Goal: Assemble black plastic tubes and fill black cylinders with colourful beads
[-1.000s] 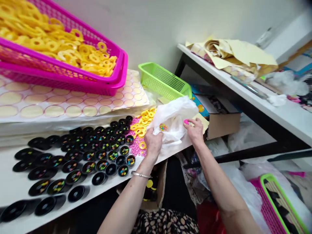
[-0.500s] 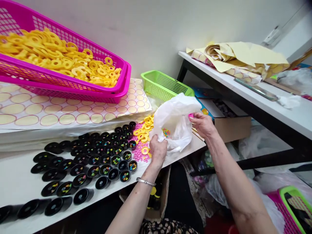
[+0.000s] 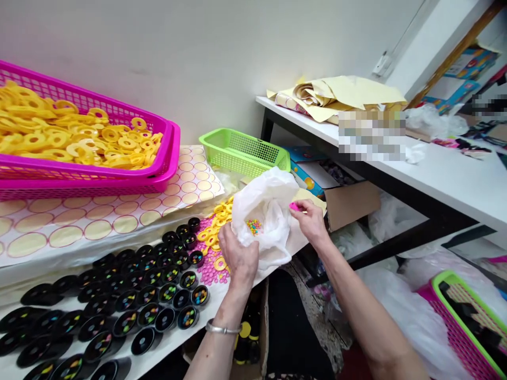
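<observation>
A white plastic bag stands with its mouth open at the table's front edge, and small coloured beads lie inside it. My left hand is closed on the bag's near left rim. At the bag's right side, my right hand pinches a small bright pink piece, whose kind I cannot make out. Left of the bag are yellow rings and small pink pieces. Rows of small black cups stand farther left; many hold coloured beads, others show only their bottoms.
A pink basket of yellow plastic rings rests on sheets printed with circles. Behind the bag sits a green basket. To the right are an open cardboard box and a white table with rolled paper.
The view has swung to the right, so things appear shifted left. My right hand with the pink piece is now slightly apart from the bag's rim. My left hand still grips the bag.
</observation>
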{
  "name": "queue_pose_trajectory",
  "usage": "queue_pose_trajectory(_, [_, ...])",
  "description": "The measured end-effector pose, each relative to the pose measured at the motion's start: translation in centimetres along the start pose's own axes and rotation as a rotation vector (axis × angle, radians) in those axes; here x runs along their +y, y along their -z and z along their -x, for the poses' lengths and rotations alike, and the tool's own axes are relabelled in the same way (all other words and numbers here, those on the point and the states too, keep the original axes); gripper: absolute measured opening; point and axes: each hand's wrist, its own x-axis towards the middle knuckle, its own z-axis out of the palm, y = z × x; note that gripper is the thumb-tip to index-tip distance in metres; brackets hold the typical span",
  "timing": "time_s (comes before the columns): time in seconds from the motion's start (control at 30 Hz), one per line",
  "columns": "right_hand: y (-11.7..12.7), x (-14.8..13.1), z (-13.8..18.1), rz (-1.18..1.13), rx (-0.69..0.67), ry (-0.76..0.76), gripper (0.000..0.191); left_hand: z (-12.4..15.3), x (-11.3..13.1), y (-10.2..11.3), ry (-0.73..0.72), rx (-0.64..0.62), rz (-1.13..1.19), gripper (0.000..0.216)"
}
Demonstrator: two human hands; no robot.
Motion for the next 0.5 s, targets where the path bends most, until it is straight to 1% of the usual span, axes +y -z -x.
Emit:
queue_pose_trajectory(0.03, [0.0, -0.7, 1.2, 0.019, -0.042, 0.092, 0.013, 0.3, 0.6, 0.5, -0.138, 0.069, -0.005, 0.066])
queue_pose_trajectory(0.07, [-0.2, -1.5, 2.5, 0.04, -0.096, 0.188, 0.011, 0.6, 1.2, 0.9, -0.262, 0.103, 0.018, 0.067])
queue_pose_trajectory(0.1, [-0.5, -2.4, 3.6, 0.058, -0.142, 0.272, 0.011, 0.8, 1.9, 1.3, -0.347, 0.093, 0.063, 0.063])
queue_pose_trajectory(0.13, [-1.0, -3.3, 4.7, 0.07, -0.174, 0.334, 0.011, 1.1, 2.5, 1.5, -0.378, 0.045, 0.121, 0.056])
queue_pose_trajectory(0.17, [-1.5, -4.2, 5.5, 0.075, -0.191, 0.379, 0.013, 1.3, 3.1, 1.5, -0.352, -0.036, 0.188, 0.047])
queue_pose_trajectory(0.2, [-2.1, -4.9, 6.1, 0.067, -0.201, 0.406, 0.015, 1.4, 3.5, 1.4, -0.279, -0.134, 0.262, 0.038])
queue_pose_trajectory(0.27, [-3.0, -5.8, 6.8, 0.021, -0.211, 0.406, 0.017, 1.5, 4.0, 0.9, -0.073, -0.302, 0.419, 0.027])
queue_pose_trajectory(0.3, [-3.4, -5.9, 6.9, -0.014, -0.218, 0.384, 0.017, 1.4, 4.0, 0.6, 0.014, -0.349, 0.492, 0.025])
queue_pose_trajectory(0.37, [-3.8, -5.7, 6.6, -0.1, -0.259, 0.319, 0.012, 1.1, 3.8, 0.1, 0.11, -0.375, 0.613, 0.023])
queue_pose_trajectory(0.4, [-3.8, -5.2, 6.3, -0.137, -0.275, 0.279, 0.008, 0.8, 3.5, -0.2, 0.128, -0.359, 0.647, 0.022])
queue_pose_trajectory(0.43, [-3.9, -4.6, 5.8, -0.149, -0.263, 0.232, 0.008, 0.5, 3.2, -0.4, 0.139, -0.338, 0.662, 0.023])
queue_pose_trajectory(0.47, [-4.0, -3.9, 5.2, -0.121, -0.209, 0.176, 0.015, 0.3, 2.9, -0.6, 0.152, -0.322, 0.663, 0.023])
queue_pose_trajectory(0.5, [-4.2, -3.1, 4.5, -0.052, -0.116, 0.107, 0.024, 0.0, 2.5, -0.7, 0.168, -0.318, 0.651, 0.024])
